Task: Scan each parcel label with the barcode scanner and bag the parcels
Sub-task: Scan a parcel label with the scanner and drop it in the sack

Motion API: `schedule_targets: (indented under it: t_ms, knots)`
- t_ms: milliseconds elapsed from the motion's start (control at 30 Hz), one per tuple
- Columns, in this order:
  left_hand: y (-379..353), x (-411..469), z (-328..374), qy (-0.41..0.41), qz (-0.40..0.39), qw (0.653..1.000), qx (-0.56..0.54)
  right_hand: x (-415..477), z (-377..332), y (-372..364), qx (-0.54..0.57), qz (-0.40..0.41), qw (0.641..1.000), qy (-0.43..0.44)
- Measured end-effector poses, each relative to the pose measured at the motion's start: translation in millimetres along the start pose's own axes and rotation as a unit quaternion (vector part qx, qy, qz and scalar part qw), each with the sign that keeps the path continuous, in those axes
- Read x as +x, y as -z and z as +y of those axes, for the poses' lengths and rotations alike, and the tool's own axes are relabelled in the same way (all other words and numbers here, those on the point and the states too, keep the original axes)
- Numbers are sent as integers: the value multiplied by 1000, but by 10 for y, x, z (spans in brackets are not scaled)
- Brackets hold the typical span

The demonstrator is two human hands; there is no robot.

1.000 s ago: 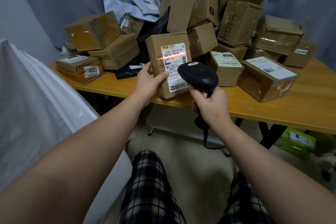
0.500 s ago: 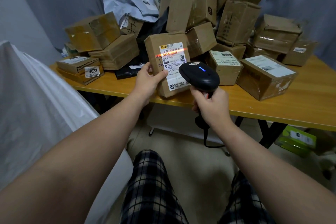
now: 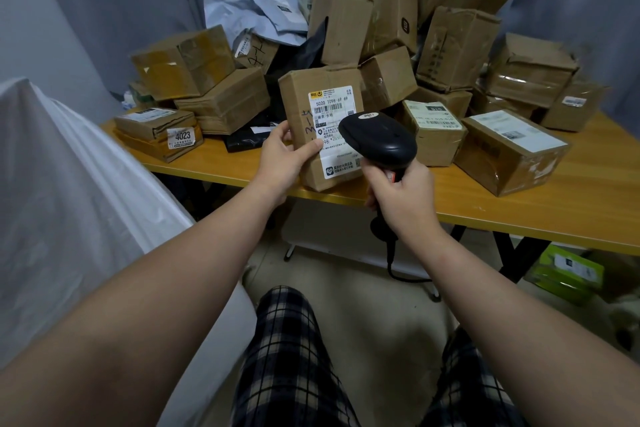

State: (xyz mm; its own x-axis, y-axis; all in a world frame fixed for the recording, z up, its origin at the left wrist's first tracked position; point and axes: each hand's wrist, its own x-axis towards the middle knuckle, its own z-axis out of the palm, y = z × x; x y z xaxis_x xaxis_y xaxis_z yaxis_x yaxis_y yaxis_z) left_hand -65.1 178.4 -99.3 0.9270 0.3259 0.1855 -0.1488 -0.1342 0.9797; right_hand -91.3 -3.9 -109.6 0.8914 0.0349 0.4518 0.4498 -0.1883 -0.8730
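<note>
Here, left hand holds parcel, right hand scanner

1. The left forearm and right forearm are bare along their whole visible length, up to the wrists just behind each grip.
2. The left hand and right hand are bare as well.
3. Below both grips, soft checked cloth legwear covers both legs: a dark navy-black ground crossed by broad cream bands and thin pale lines.
4. Whether it is shorts or trousers cannot be told.
</note>
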Motion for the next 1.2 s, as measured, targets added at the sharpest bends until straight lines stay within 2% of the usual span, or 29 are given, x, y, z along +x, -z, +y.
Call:
schedule_targets:
  t_ms: [167, 333, 467, 567, 667, 733, 867, 967, 1100, 1200]
  knots:
    - [159, -139, 75, -22, 18, 999, -25, 4, -118, -123, 23, -14, 1000, -5]
    - [743, -553, -38, -12, 76, 994, -82, -138, -313, -562, 41, -115, 992, -13]
    - [1501, -984, -381, 31, 188, 980, -64, -359, -372, -1157, 78, -228, 969, -56]
    - [2109, -1292, -601, 74, 299, 950, -55, -534, -346, -1658, 86, -312, 944, -71]
    - [2592, -1512, -831, 111, 377, 920, -14, -684, -250, -2167, 29, -389, 918, -72]
    - [2837, -1603, -1072, 148, 392, 907, 39, -769, -167, -2496, -31, -444, 893, -70]
    - [3138, -1609, -1669, 254, 334, 889, 184, -932, 61, -3063, -93, -537, 837, -54]
    - [3207, -1502, -2129, 281, 291, 869, 285, -1062, 319, -3407, -142, -578, 803, -36]
    - [3282, -1455, -2611, 308, 196, 797, 481, -1218, 693, -3697, -228, -615, 755, -25]
    - [3317, -1493, -2864, 352, 126, 742, 556, -1285, 907, -3785, -247, -611, 751, -39]
